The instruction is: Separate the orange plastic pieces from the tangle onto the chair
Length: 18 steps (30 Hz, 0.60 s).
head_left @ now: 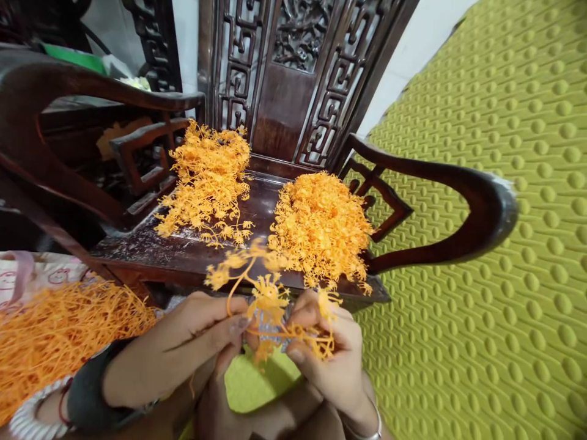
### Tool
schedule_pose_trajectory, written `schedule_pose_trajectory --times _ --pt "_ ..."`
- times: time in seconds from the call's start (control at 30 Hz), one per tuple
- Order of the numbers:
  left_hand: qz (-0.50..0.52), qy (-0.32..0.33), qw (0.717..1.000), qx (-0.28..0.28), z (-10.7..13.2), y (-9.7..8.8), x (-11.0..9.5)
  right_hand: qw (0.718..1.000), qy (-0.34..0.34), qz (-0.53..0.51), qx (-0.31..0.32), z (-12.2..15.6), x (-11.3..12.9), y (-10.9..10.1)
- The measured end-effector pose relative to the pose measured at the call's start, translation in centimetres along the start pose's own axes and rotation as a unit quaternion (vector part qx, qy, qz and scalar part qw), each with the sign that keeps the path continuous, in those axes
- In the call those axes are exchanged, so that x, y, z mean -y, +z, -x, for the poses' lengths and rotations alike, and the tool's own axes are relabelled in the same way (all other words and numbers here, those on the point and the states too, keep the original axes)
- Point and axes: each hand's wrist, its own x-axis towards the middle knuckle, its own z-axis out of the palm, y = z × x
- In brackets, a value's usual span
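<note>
My left hand [183, 345] and my right hand [328, 354] meet at the bottom centre, both pinched on a sprig of orange plastic flower pieces [270, 305] with thin stems that rise toward the chair. On the dark wooden chair seat [156, 250] lie two heaps of the same orange pieces: a looser heap [208, 177] at the left and a denser heap [321, 226] at the right, just beyond my hands.
A pile of orange stems [59, 336] lies at the lower left over a pink-patterned cloth [41, 272]. The carved chair back [293, 73] and curved armrests [458, 177] enclose the seat. A green bumpy mat [504, 275] covers the floor at right.
</note>
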Motion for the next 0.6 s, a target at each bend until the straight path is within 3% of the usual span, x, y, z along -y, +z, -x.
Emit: schedule_pose_trajectory --times 0.03,0.13,0.2,0.37,0.47,0.6 --pt "-0.012 0.002 1.0 0.007 0.0 0.0 0.1 1.0 0.016 0.015 0.017 0.2 0.0 -0.4" --pt "-0.081 0.011 0.996 0.02 0.0 -0.2 0.1 0.983 0.027 0.052 0.175 0.8 -0.5 -2.2" --pt "-0.147 0.02 0.989 0.012 0.0 -0.5 -0.1 0.967 0.03 0.077 0.239 1.2 -1.2 -3.9" --pt "-0.31 0.116 0.944 -0.012 0.3 -1.0 -1.3 0.971 0.121 -0.009 0.204 1.6 -1.6 -7.6" --pt "-0.394 0.22 0.891 -0.049 0.1 -0.8 -1.8 0.961 0.085 -0.019 0.261 0.6 0.0 -6.9" --pt "-0.484 0.294 0.821 -0.076 -0.5 0.0 -1.7 0.93 0.117 -0.071 0.342 -1.4 1.5 -2.9"
